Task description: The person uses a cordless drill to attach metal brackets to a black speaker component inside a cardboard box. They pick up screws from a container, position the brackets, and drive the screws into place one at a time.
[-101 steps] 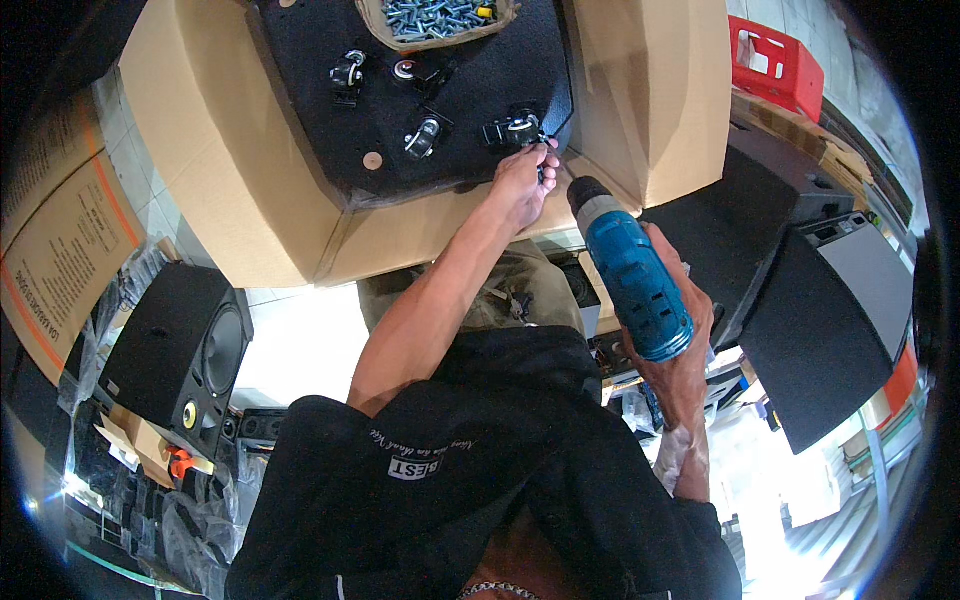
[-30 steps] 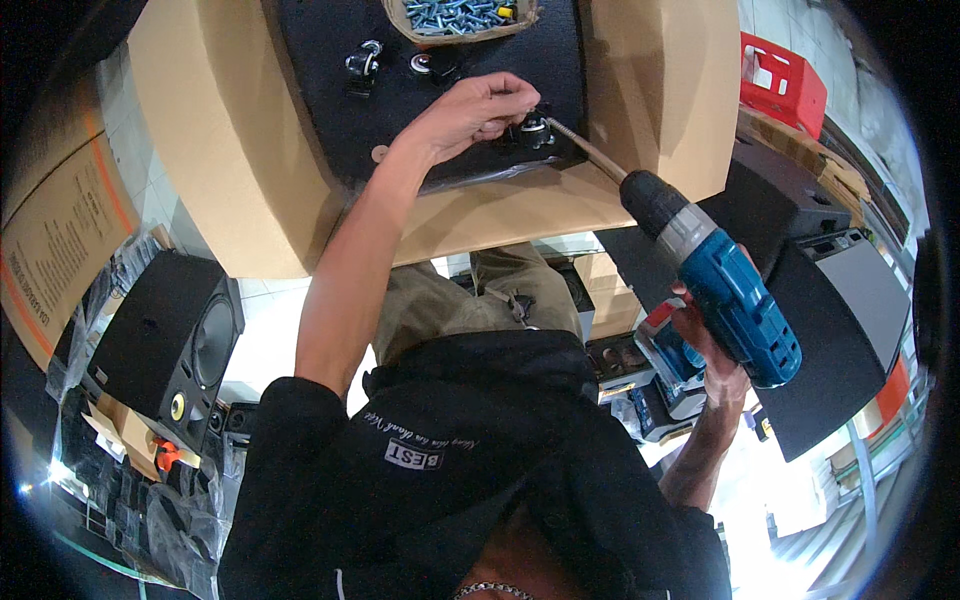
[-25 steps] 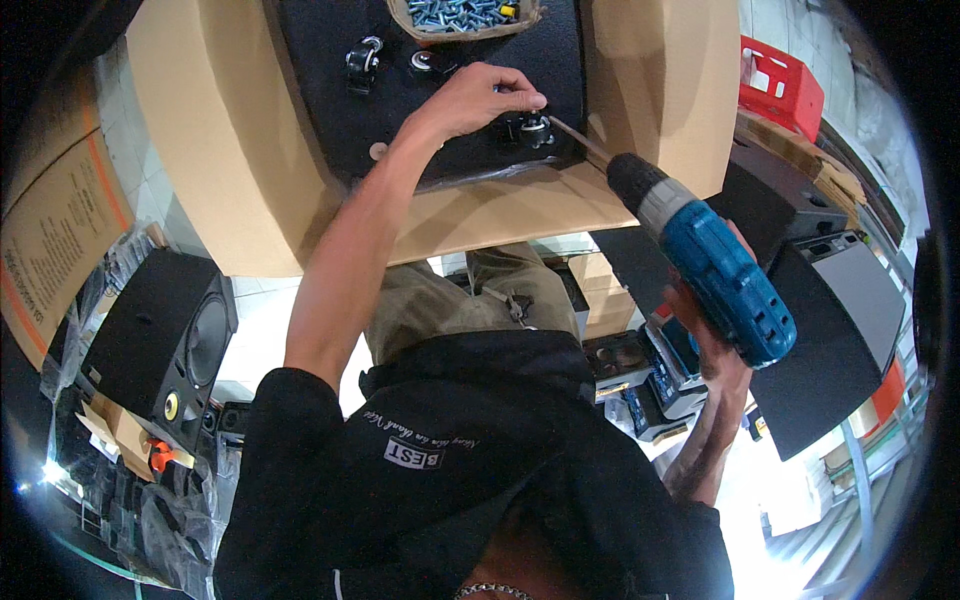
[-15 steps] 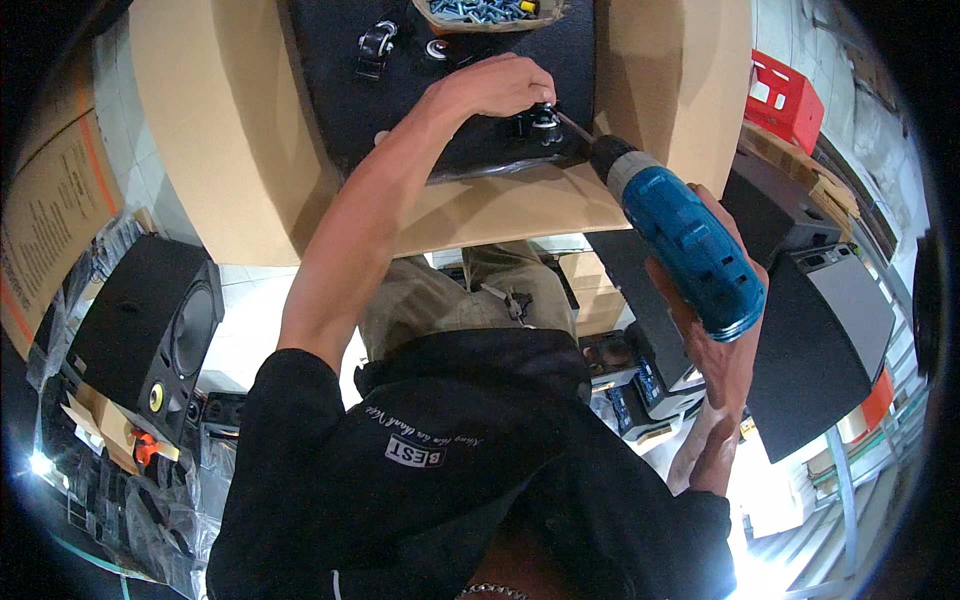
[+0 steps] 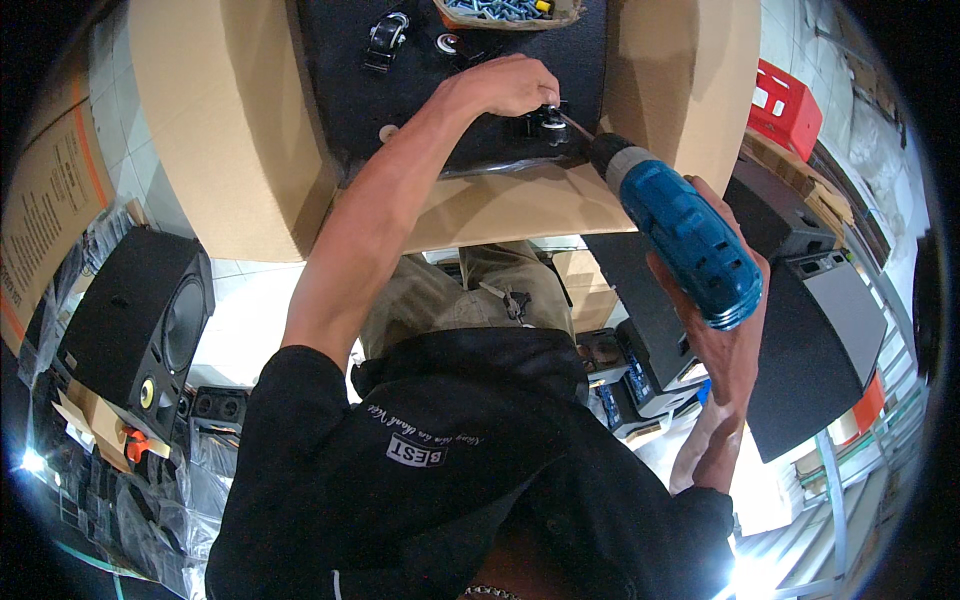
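Note:
My right hand (image 5: 712,270) is wrapped round a blue cordless drill (image 5: 685,235), its chuck pointing up and left. A long thin bit (image 5: 572,122) runs from the drill to a black caster (image 5: 553,128) on a black panel (image 5: 345,105). At the bit's tip, the fingers of my left hand (image 5: 515,85) are pinched together beside that caster. Whatever they pinch is too small to make out. Farther left on the panel lies another black caster (image 5: 387,42), and a third caster (image 5: 449,44) shows partly beyond my left wrist.
Open cardboard flaps (image 5: 225,130) surround the panel. An open container of screws (image 5: 505,12) sits at its far side. Black speakers stand left (image 5: 140,325) and right (image 5: 815,340). A red plastic crate (image 5: 783,108) is at far right, and a large carton (image 5: 55,210) at far left.
The view has shifted slightly, so the panel and casters appear a little farther right. Both hands keep their places at the caster and on the drill.

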`<state>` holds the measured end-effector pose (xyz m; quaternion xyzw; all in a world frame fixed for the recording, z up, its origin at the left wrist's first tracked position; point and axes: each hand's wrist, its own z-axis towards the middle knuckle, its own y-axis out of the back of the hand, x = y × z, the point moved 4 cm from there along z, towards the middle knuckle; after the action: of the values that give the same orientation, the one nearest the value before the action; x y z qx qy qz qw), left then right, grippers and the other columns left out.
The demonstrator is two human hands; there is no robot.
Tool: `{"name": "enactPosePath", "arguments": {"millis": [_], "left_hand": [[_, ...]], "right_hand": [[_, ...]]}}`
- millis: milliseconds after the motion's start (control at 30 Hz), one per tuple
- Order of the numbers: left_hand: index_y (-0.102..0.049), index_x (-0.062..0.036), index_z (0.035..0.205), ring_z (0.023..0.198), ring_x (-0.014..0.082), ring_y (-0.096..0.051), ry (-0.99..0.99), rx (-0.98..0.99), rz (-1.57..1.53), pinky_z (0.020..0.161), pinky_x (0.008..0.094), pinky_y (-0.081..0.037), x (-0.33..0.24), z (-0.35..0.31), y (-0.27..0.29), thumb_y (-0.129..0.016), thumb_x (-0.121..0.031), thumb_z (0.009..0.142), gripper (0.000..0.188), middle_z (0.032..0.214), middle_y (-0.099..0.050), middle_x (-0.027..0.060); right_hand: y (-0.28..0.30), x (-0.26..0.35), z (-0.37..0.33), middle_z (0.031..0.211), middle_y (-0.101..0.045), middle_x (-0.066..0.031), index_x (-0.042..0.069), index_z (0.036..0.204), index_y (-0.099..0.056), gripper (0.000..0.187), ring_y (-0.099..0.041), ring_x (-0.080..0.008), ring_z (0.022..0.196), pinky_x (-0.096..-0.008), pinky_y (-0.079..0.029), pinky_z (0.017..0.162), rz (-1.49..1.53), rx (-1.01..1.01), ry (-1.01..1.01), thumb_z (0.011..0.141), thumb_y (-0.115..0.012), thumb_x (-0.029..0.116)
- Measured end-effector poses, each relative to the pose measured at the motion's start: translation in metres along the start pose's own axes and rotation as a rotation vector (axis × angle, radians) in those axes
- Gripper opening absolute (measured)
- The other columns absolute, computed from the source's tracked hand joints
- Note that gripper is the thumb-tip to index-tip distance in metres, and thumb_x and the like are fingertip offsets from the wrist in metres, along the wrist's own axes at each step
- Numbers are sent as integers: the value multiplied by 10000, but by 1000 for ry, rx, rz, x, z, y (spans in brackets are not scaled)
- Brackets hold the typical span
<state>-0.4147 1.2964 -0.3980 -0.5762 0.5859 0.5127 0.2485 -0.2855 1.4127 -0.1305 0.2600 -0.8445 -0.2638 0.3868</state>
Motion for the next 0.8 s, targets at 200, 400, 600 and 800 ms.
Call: {"name": "enactPosePath", "arguments": {"millis": [200,400,600,800], "left_hand": [[-706,-120,1093,999,302,-662,31,-43,-45,874,413,-492,9,-1,-5,-537,-265,963,258,1028,-715,112],[-707,-120,1096,970,302,-667,-12,-36,-34,856,411,-496,10,-1,-4,-538,-263,961,259,1007,-717,115],[-709,-104,1078,898,304,-664,17,-27,-35,810,414,-489,7,-3,-2,-550,-272,954,263,967,-712,132],[-704,-95,1080,916,309,-665,-22,-47,-52,827,407,-490,14,0,-7,-555,-284,953,272,977,-709,141]], "right_hand": [[-5,3,3,1222,-652,-126,99,1363,-524,638,-649,-261,1107,-456,-492,1017,-68,-3,74,783,-783,162],[-5,6,6,1208,-658,-131,96,1370,-516,647,-654,-261,1098,-450,-499,1012,-136,17,98,781,-779,153],[-2,5,7,1203,-663,-129,107,1379,-509,662,-649,-255,1108,-454,-481,1033,-111,40,38,776,-781,138],[-1,10,10,1215,-658,-132,117,1376,-517,667,-644,-255,1122,-456,-474,1039,-164,60,45,768,-789,143]]}}
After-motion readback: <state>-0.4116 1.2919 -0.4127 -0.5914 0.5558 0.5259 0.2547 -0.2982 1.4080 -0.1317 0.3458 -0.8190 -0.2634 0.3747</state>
